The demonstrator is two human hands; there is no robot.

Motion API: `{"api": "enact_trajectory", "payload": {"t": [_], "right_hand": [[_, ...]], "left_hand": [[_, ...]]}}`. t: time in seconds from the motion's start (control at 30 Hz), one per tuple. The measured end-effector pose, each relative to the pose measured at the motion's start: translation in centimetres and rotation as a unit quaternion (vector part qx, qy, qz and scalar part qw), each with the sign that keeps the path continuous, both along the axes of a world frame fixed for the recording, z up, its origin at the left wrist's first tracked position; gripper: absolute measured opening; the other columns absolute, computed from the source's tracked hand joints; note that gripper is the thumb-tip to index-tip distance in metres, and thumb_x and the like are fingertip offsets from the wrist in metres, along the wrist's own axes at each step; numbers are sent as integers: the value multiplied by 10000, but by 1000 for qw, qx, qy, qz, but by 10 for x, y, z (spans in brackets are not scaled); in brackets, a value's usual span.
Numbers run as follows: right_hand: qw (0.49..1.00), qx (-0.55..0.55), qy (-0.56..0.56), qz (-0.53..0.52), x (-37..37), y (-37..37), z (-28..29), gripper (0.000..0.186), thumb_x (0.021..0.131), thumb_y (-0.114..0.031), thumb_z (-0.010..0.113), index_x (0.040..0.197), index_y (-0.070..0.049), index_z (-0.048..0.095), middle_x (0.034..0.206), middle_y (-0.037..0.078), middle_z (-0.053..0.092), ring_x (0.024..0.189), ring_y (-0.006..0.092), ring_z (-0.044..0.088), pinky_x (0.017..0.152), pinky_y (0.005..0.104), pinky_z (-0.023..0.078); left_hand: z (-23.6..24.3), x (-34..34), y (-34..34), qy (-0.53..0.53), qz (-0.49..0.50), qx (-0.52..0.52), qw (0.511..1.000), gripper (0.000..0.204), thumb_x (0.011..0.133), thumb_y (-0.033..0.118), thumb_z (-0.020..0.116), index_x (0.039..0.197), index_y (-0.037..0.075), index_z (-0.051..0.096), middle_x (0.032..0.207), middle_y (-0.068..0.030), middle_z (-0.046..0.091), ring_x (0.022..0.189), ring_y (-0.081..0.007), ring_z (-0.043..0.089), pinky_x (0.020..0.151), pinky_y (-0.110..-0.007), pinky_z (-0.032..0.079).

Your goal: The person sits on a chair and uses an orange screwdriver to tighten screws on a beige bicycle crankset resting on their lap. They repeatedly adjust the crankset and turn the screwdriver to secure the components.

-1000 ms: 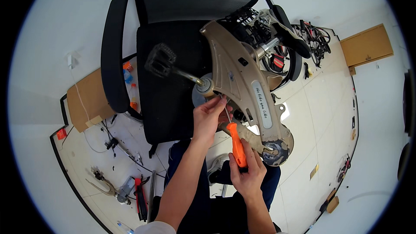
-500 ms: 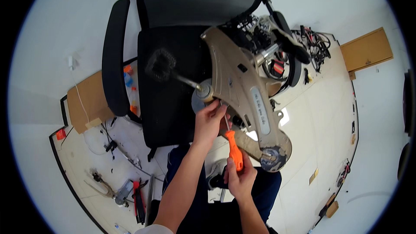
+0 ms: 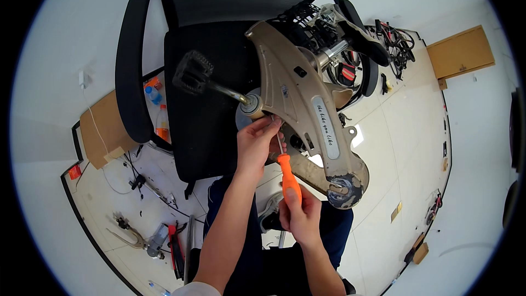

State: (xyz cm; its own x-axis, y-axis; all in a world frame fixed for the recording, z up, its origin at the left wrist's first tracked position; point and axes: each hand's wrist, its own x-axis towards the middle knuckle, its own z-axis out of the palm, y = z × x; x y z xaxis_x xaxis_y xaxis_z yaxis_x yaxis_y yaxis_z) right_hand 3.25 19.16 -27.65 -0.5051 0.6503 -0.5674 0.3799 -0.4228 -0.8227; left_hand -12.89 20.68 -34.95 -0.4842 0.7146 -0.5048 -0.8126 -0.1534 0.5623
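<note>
My right hand (image 3: 302, 216) grips the orange handle of a screwdriver (image 3: 289, 175), thumb along it. The thin metal shaft points up and away to the underside of a bronze bike frame (image 3: 296, 85); its tip is hidden. Around the upper shaft, my left hand (image 3: 256, 145) is closed, thumb and fingers against the frame beside the crank. A crank arm with a black pedal (image 3: 193, 73) sticks out leftward from the frame. The frame rests tilted across a black chair seat (image 3: 192, 148), its scuffed rounded end toward me.
Bottles (image 3: 162, 123) and a cardboard sheet (image 3: 104, 126) lie left of the chair. Cables, a metal bracket part (image 3: 156, 241) and a red-and-black tool (image 3: 175, 252) are on the floor at lower left. Cable bundles (image 3: 394, 49) and a cardboard box (image 3: 462, 52) are at far right.
The whole view has shifted, so chair and frame appear slightly up and left. The screwdriver stands a little more upright; both hands keep their hold.
</note>
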Motion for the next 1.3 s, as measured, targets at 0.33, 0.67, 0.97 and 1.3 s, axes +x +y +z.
{"api": "enact_trajectory", "payload": {"t": [0.33, 0.67, 0.97, 1.3], "right_hand": [[733, 650, -130, 152, -2, 21, 11, 500, 678, 30, 747, 1157, -97, 684, 769, 77, 574, 650, 205, 557, 684, 308, 462], [995, 48, -37, -76, -10, 10, 10, 635, 1001, -531, 340, 939, 50, 590, 542, 79, 518, 333, 120, 386, 329, 226, 287], [991, -101, 73, -38, -16, -11, 12, 639, 973, -518, 376, 1275, 44, 411, 792, 170, 598, 450, 174, 542, 364, 242, 422], [988, 20, 34, -151, -21, -3, 9, 488, 1019, -414, 346, 985, 41, 517, 654, 127, 587, 386, 156, 486, 349, 256, 392]], "left_hand": [[6, -1, 4, -53, 31, 70, 996, 222, 974, 150, 550, 1041, -43, 636, 898, -116, 683, 808, -198, 685, 748, -301, 566], [5, -3, 9, -31, 11, 4, 999, 192, 929, 147, 623, 971, -33, 674, 855, -105, 693, 758, -182, 690, 723, -283, 561], [2, -5, 12, -21, 55, -69, 996, 133, 857, 89, 689, 884, -40, 667, 762, -103, 670, 612, -172, 649, 551, -276, 523], [5, -4, 4, -61, 23, 6, 998, 214, 905, 132, 641, 1015, -51, 635, 868, -125, 674, 756, -213, 686, 675, -299, 572]]}}
